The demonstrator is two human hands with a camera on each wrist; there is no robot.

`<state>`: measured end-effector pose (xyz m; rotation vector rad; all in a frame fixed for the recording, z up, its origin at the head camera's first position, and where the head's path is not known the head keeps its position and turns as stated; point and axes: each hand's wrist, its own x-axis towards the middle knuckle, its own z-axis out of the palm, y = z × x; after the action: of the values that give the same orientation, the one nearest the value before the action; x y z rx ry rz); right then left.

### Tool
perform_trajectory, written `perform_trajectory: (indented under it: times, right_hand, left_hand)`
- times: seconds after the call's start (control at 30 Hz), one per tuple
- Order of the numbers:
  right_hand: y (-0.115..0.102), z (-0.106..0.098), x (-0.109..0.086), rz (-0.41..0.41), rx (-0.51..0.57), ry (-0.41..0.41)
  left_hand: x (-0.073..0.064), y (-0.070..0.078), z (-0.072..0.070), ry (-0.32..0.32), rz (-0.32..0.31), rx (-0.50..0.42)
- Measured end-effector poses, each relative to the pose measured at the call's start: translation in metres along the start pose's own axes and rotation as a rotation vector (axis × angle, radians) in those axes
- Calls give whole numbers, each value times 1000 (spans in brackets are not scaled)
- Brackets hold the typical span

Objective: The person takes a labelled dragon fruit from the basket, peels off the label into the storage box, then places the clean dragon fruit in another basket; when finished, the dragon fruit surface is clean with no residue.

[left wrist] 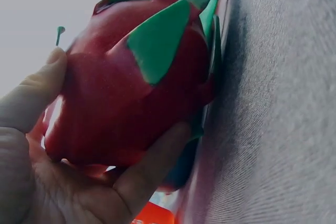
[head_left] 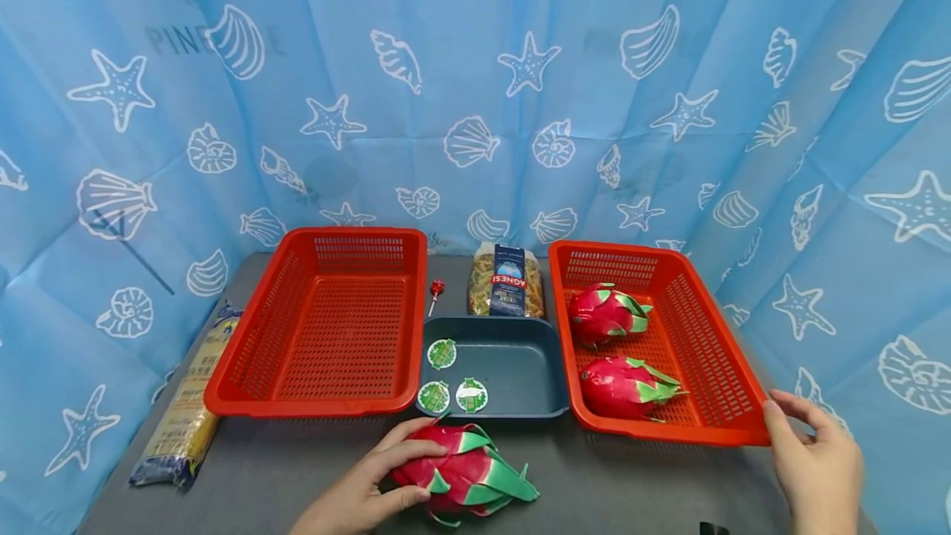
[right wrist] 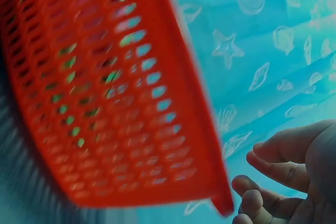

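Note:
A pink dragon fruit (head_left: 464, 473) with green scales lies on the grey table in front of the blue tray (head_left: 520, 366). My left hand (head_left: 382, 473) grips it from the left; the left wrist view shows thumb and fingers spread around the dragon fruit (left wrist: 126, 82). At the near right corner of the right red basket (head_left: 713, 337) is my right hand (head_left: 820, 456), holding nothing. Its loosely bent fingers (right wrist: 283, 174) stand beside the basket rim in the right wrist view, with a narrow gap. Two dragon fruits (head_left: 605, 314) (head_left: 627, 388) lie inside that basket.
Another red basket (head_left: 345, 337) stands left of the tray. Round green-and-white stickers (head_left: 442, 353) show in the tray. Behind it are a pasta bag (head_left: 508, 281) and a red lollipop (head_left: 437, 287). A long noodle pack (head_left: 189, 403) lies far left. A blue curtain surrounds the table.

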<state>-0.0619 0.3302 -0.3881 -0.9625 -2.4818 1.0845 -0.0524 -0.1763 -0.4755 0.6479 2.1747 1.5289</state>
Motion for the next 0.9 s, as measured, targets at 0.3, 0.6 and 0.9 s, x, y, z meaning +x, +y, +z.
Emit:
perform_trajectory:
  times: [0.3, 0.6, 0.9]
  right_hand:
    - [25, 14, 13, -64, -136, -99]
    - [35, 32, 12, -57, 32, 11]
    - [56, 43, 9, -148, 96, 94]
  left_hand:
    - [-3, 10, 2, -28, 8, -213]
    - [18, 67, -1, -28, 336, -428]
    - [90, 124, 2, 125, 511, -355]
